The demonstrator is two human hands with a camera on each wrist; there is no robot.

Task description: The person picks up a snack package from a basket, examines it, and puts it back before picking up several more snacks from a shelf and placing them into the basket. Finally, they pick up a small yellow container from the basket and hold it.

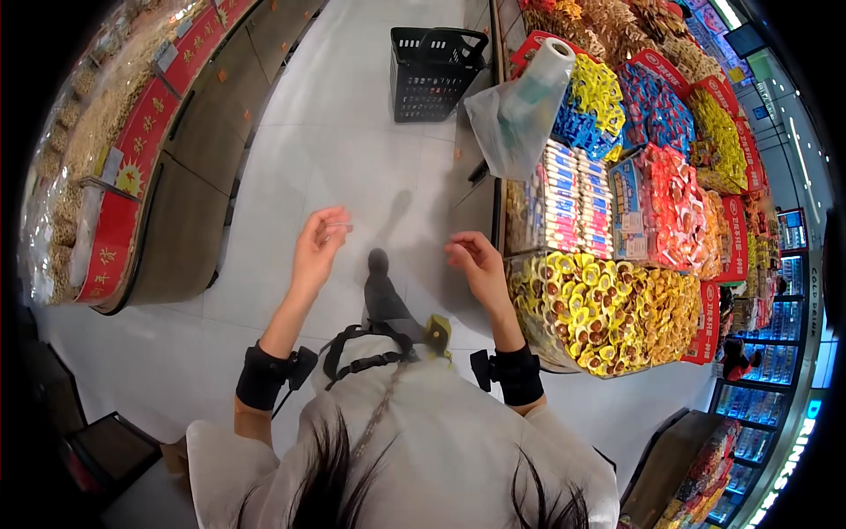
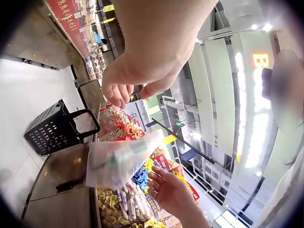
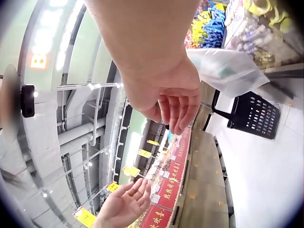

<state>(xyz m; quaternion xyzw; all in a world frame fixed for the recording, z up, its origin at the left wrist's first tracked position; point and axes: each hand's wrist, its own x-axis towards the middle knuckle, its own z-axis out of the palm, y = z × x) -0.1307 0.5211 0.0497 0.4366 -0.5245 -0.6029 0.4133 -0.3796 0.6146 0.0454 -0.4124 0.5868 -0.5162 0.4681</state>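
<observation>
In the head view my left hand [image 1: 319, 247] is held out over the aisle floor, its fingers loosely bent with nothing in them. My right hand [image 1: 478, 269] hovers beside the sweets counter, fingers relaxed and also holding nothing. The two hands are apart. Nearest to the right hand are a clear bin of yellow-wrapped sweets [image 1: 599, 309] and packs of white sticks [image 1: 577, 198]. A roll of clear plastic bags [image 1: 548, 75] stands at the counter's edge, with a loose bag [image 1: 507, 132] hanging from it. Beyond both hands, a black shopping basket [image 1: 432, 88] sits on the floor.
Along the left runs a counter [image 1: 185, 189] with red signs [image 1: 106, 247] and heaped dry goods. More sweets in blue, yellow and red wrappers [image 1: 656, 110] fill the right counter. Lit drink fridges [image 1: 767, 370] line the far right. Pale tiled floor [image 1: 308, 132] lies between the counters.
</observation>
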